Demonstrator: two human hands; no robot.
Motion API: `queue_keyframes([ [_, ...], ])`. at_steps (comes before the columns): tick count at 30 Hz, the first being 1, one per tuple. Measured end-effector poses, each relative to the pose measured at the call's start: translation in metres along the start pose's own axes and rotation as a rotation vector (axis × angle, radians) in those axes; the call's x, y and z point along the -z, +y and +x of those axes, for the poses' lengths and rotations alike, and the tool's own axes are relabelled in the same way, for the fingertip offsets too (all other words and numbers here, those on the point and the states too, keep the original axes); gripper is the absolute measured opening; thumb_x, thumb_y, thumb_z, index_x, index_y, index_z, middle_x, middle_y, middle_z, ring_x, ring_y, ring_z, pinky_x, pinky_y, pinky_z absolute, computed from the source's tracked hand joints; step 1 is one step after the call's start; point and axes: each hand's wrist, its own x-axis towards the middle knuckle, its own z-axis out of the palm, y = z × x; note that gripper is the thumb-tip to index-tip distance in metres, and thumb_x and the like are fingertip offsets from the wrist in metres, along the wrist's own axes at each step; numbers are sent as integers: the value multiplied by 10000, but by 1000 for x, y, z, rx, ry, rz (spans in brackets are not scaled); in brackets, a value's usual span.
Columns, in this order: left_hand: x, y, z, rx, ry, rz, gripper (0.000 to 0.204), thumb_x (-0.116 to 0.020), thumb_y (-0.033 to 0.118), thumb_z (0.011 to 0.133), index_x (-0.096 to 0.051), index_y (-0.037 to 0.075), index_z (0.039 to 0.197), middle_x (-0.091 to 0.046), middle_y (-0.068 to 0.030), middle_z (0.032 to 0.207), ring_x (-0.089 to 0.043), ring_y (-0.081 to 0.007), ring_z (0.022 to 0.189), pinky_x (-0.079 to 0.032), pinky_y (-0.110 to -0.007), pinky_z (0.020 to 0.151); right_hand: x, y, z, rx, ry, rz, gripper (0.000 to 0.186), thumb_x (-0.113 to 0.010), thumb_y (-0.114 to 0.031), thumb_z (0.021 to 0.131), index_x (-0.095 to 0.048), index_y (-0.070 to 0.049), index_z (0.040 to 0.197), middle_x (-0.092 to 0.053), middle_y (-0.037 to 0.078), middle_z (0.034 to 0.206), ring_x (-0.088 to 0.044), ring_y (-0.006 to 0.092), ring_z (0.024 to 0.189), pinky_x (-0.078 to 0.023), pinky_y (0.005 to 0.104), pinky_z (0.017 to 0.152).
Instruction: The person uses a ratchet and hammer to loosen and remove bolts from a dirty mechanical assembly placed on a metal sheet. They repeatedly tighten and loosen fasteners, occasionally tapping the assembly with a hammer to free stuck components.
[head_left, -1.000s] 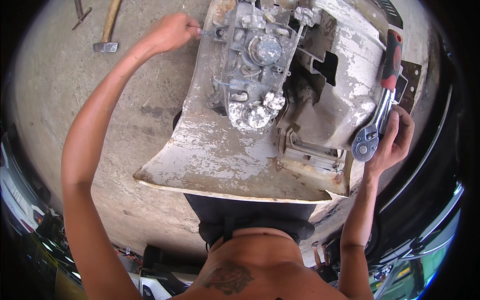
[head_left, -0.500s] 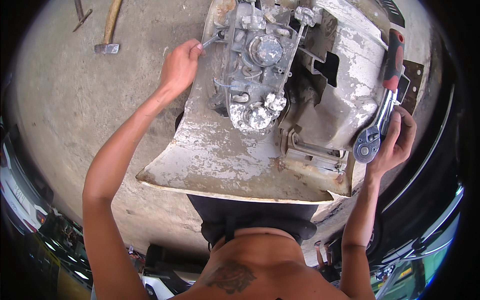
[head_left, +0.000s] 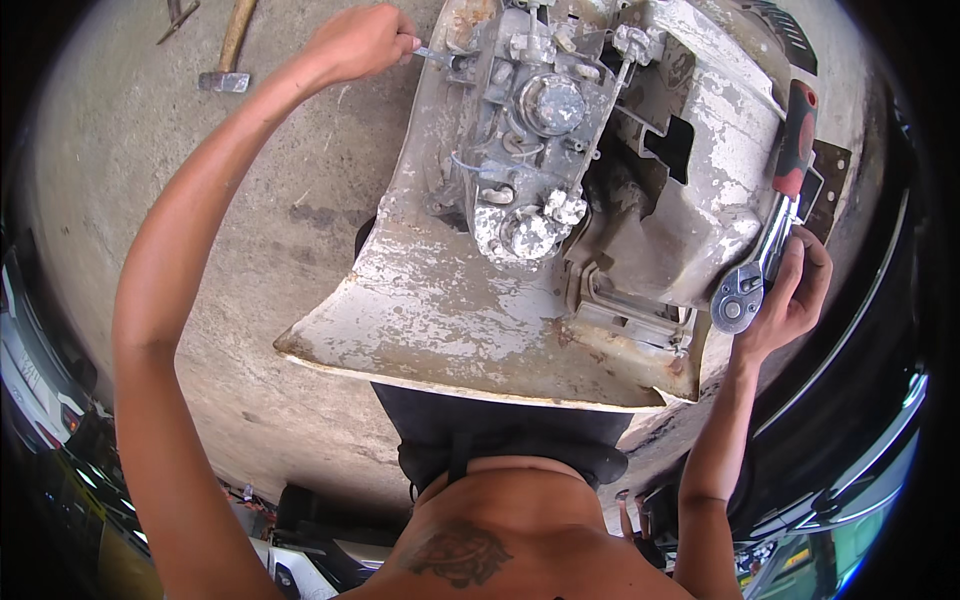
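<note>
A worn car body panel (head_left: 430, 345) with flaking grey-white paint lies in front of me, its inner side up. On it sits a dusty headlight unit (head_left: 551, 104), its back facing up. My left hand (head_left: 365, 42) is closed around the end of a thin metal wrench (head_left: 436, 56), whose far end meets the headlight unit's left side; what it sits on there is too small to tell. At the panel's right edge, my right hand (head_left: 790, 300) has its fingers curled against the shank of a ratchet (head_left: 738, 298) with a red and black handle; its fingertips are partly hidden.
A wooden-handled hammer (head_left: 224, 81) and a thin rusty rod (head_left: 180, 22) lie on the concrete floor (head_left: 255, 250) at far left. A dark car (head_left: 850, 350) stands close on the right. White and yellow vehicles show at the lower left rim.
My left hand has moved farther away, and the wrench's handle has swung outward with it. The right hand and ratchet stay almost in place; the panel sits slightly lower and farther right in the picture.
</note>
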Motion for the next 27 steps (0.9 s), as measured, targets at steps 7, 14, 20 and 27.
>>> queue_keyframes([
  [7,2,11,-25,-11,204,14,387,-634,364,1008,-751,8,1104,-726,-183,989,-693,-358,961,-511,-452,863,1,-4,0,25,-8,-27,163,-593,-72,1035,-678,59,1085,-691,67,998,-595,99,895,-471,255,860],
  [14,-30,19,-45,-73,472,-226,296,-662,259,1004,-735,-5,1116,-733,-186,1047,-691,-364,978,-518,-422,860,1,0,0,22,-9,4,185,-606,-104,1038,-694,44,1107,-700,63,1034,-607,100,932,-473,251,868],
  [20,-54,13,-43,33,489,-357,283,-667,270,997,-746,17,1095,-754,-178,1030,-716,-335,952,-531,-430,858,0,0,-1,12,-14,-1,171,-602,-85,1038,-677,53,1103,-697,76,1027,-610,111,938,-475,261,885],
  [27,-41,23,-38,4,357,-169,321,-624,288,1021,-742,14,1141,-755,-201,1060,-721,-364,995,-536,-439,864,1,0,-1,24,-8,-13,175,-599,-85,1035,-678,56,1104,-695,80,1031,-611,119,943,-476,270,893],
])
